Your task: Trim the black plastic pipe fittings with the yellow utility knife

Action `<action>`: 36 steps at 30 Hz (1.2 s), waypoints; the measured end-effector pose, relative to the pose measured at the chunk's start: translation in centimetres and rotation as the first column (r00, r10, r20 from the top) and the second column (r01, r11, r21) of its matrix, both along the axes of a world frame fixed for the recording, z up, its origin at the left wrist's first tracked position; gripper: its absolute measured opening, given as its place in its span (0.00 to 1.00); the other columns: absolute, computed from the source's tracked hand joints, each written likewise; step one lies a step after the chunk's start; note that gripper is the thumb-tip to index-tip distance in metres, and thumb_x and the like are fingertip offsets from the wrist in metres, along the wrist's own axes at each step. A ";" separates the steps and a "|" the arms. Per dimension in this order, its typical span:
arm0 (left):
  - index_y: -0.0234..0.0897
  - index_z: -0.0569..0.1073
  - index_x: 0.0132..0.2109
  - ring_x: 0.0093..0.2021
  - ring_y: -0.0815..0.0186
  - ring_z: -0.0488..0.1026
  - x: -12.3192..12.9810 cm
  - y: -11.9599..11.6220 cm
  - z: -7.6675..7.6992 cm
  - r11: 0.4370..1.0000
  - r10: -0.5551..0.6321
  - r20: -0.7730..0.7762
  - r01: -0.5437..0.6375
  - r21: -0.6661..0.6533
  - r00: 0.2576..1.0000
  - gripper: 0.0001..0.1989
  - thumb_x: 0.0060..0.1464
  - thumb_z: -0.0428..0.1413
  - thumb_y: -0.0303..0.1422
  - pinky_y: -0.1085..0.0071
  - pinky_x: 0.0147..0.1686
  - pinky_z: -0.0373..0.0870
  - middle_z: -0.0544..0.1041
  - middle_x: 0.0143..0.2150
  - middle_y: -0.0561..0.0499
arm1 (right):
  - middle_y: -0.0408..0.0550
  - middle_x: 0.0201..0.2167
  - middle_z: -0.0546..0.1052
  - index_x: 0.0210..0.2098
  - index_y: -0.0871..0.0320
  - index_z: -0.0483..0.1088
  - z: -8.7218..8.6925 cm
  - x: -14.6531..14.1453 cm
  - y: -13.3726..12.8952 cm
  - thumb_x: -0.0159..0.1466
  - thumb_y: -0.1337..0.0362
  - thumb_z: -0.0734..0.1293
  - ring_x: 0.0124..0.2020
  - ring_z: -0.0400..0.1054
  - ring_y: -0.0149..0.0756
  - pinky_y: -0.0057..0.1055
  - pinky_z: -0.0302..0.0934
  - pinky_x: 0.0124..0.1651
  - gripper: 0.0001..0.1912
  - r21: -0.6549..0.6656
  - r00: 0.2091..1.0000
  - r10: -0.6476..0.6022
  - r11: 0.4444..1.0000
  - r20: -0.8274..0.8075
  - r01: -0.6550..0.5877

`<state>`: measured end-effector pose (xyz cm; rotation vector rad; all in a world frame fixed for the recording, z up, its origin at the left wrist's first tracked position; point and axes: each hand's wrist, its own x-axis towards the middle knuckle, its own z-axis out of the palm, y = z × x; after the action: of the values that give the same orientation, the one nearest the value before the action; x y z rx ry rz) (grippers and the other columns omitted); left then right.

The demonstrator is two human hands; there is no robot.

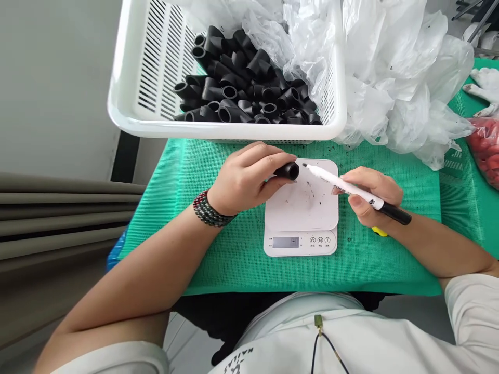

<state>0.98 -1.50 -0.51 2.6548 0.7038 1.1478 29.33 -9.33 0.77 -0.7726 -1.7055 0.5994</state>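
Note:
Wrapped by the fingers of my left hand (pixel 251 174) is a short black tube fitting (pixel 288 171), its round open end facing right. My right hand (pixel 370 195) grips a white marker pen (pixel 339 182) with a black rear end. The pen's dark tip points left, close to the fitting's open end, with a small gap between them. Below both hands lies a white digital kitchen scale (pixel 302 213) with specks of black debris on its plate. Part of something yellow (pixel 379 231) shows under my right hand.
A white slotted plastic basket (pixel 226 131) with many black tube fittings (pixel 241 83) stands behind the scale. Crumpled clear plastic bags (pixel 405 78) spread to its right. A bag of red pieces (pixel 485 148) and white gloves (pixel 485 88) lie far right. Green mesh cloth (pixel 234 265) covers the table.

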 end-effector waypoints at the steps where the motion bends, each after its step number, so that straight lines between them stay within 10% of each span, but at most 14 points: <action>1: 0.40 0.76 0.57 0.41 0.62 0.81 0.1 -0.2 0.2 1.000 -0.016 0.023 0.016 0.006 1.000 0.13 0.68 0.60 0.35 0.65 0.41 0.80 0.82 0.45 0.46 | 0.47 0.37 0.88 0.59 0.38 0.80 0.0 0.0 -0.1 0.71 0.53 0.72 0.30 0.83 0.48 0.48 0.79 0.27 0.17 0.003 1.000 0.000 1.000 -0.007 0.001; 6: 0.37 0.70 0.55 0.38 0.63 0.79 0.5 -1.7 1.5 0.996 -0.068 0.077 0.072 -0.061 0.995 0.10 0.70 0.55 0.32 0.67 0.38 0.78 0.81 0.43 0.46 | 0.51 0.49 0.87 0.57 0.43 0.81 1.5 -1.1 -0.9 0.71 0.60 0.73 0.41 0.86 0.46 0.39 0.80 0.29 0.16 -0.067 0.977 -0.022 0.998 -0.212 0.008; 11: 0.37 0.68 0.54 0.35 0.66 0.77 0.9 -3.3 3.5 0.969 -0.086 0.136 0.115 -0.219 0.987 0.10 0.68 0.56 0.30 0.70 0.35 0.76 0.81 0.43 0.46 | 0.38 0.26 0.78 0.38 0.53 0.78 4.5 -2.3 -0.8 0.66 0.64 0.78 0.20 0.71 0.28 0.26 0.66 0.21 0.06 -0.304 0.928 -0.094 0.952 -0.361 -0.022; 17: 0.38 0.70 0.52 0.38 0.67 0.78 2.5 -4.2 5.2 0.947 -0.040 0.251 0.117 -0.300 0.967 0.07 0.70 0.56 0.33 0.71 0.38 0.76 0.81 0.42 0.49 | 0.42 0.30 0.83 0.43 0.54 0.79 6.7 -3.4 -0.4 0.60 0.59 0.77 0.25 0.77 0.32 0.24 0.64 0.19 0.12 -0.567 0.871 -0.128 0.801 -0.474 -0.191; 27: 0.37 0.72 0.54 0.42 0.60 0.80 2.4 -4.4 1.5 0.962 -0.015 0.157 0.057 -0.267 0.988 0.10 0.71 0.54 0.37 0.64 0.42 0.78 0.81 0.45 0.44 | 0.37 0.19 0.76 0.31 0.53 0.74 3.7 -3.9 -2.2 0.59 0.56 0.77 0.14 0.62 0.27 0.23 0.54 0.15 0.11 -0.487 0.839 -0.258 0.874 -0.478 -0.008; 36: 0.38 0.74 0.54 0.32 0.64 0.73 2.1 -4.8 1.7 0.990 -0.020 0.049 0.027 -0.137 0.999 0.11 0.74 0.53 0.40 0.70 0.30 0.65 0.79 0.38 0.48 | 0.38 0.22 0.80 0.33 0.53 0.74 2.5 -4.5 -2.8 0.65 0.56 0.77 0.16 0.67 0.27 0.22 0.56 0.15 0.11 -0.395 0.893 -0.196 0.918 -0.406 0.023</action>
<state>3.04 -6.33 1.24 2.5068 0.7143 1.1105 24.85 -12.15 3.25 -0.9201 -1.1302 0.9647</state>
